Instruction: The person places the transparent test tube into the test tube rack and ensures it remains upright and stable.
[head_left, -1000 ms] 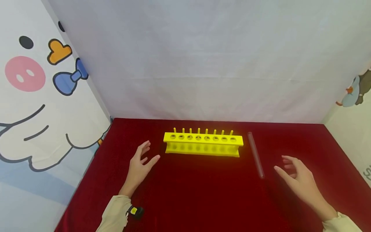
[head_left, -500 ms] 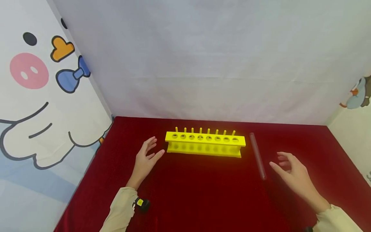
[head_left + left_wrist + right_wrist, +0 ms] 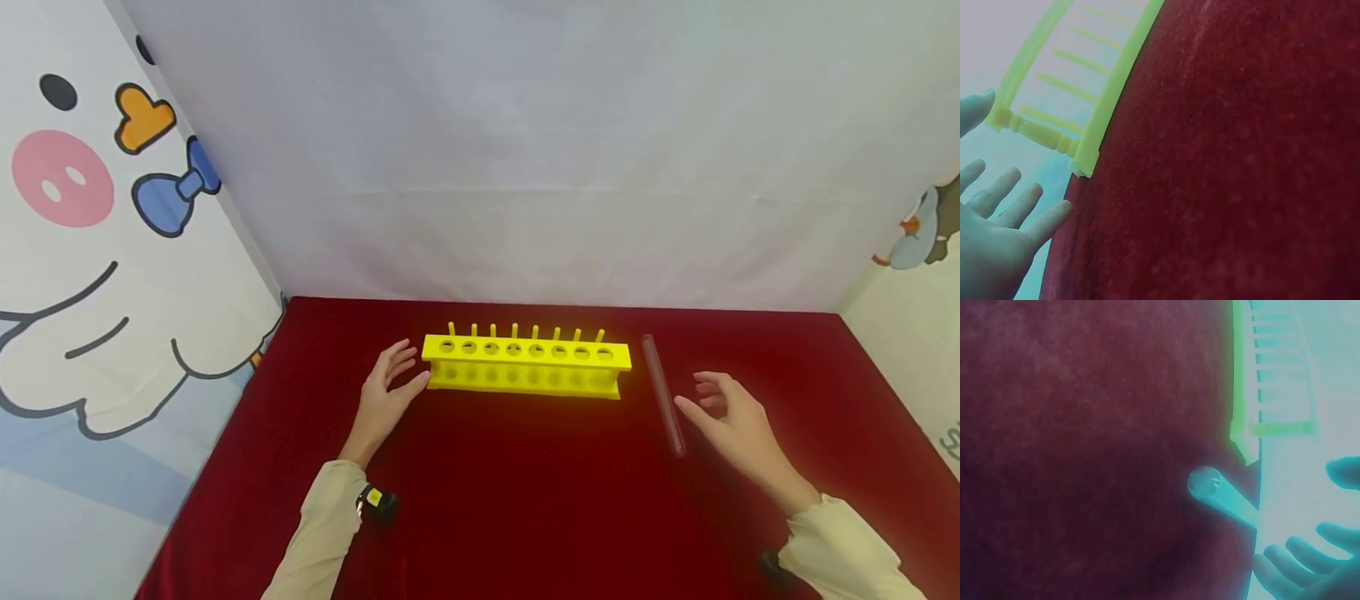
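Two hands are held over the red-covered table, both released, with fingers loosely bent. A yellow eight-hole test tube rack is set towards the far edge, midway along; whether its left end is touched by the left hand cannot be told. A clear test tube is laid between the rack and the right hand, slanting towards the near right corner. The far edge is backed by a pale curtain, the left edge flanked by a cartoon-printed panel.
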A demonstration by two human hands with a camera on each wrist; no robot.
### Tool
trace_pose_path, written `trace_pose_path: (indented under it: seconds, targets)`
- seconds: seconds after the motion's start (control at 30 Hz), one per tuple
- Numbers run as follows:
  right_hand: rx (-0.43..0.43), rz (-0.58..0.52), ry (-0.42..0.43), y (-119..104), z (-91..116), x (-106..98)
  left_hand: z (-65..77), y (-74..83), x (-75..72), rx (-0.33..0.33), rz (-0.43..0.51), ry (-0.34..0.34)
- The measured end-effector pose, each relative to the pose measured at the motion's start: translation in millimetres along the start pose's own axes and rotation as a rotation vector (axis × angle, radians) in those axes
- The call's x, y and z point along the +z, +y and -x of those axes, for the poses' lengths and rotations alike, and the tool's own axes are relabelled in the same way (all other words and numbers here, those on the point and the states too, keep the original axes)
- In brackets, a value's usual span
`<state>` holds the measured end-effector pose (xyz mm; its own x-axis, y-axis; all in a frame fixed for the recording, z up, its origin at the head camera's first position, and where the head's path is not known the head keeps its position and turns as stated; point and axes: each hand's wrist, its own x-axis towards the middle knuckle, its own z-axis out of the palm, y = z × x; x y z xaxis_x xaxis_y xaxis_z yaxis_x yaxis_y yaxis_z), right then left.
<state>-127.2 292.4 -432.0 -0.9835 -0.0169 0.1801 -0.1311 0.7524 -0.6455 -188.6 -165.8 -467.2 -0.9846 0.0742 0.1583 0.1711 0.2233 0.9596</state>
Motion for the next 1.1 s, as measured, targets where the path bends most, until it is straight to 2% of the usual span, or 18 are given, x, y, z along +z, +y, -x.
trace_pose_path:
  seconds: [0.1, 0.2, 0.43, 0.63, 0.77, 0.93, 1.1]
  targets:
    - [0.004, -0.001, -0.002, -0.5, -1.7, 2.2, 0.3, 9.9, 1.9, 0.008, 0.026, -0.01]
    - [0.01, -0.008, -0.006, 0.8, -2.8, 4.9, -2.5, 9.6, 4.3, 0.005, 0.026, -0.016]
    - [0.014, -0.015, -0.011, 3.4, -10.0, 8.9, -18.7, -18.0, 10.9, -0.045, 0.017, 0.006]
    - [0.005, 0.003, -0.013, 1.7, -17.3, 8.0, -25.1, -26.0, 15.0, 0.01, 0.031, 0.019]
    - [0.0, 0.003, -0.021, -0.5, -20.3, 6.4, -27.0, -26.0, 15.0, 0.013, 0.042, 0.01]
    - [0.01, 0.005, -0.026, -1.3, -24.6, 7.0, -29.1, -23.3, 12.9, -0.021, 0.039, -0.024]
    - [0.025, 0.012, -0.033, -0.5, -29.0, 9.0, -25.2, -8.5, 10.5, -0.038, 0.056, -0.059]
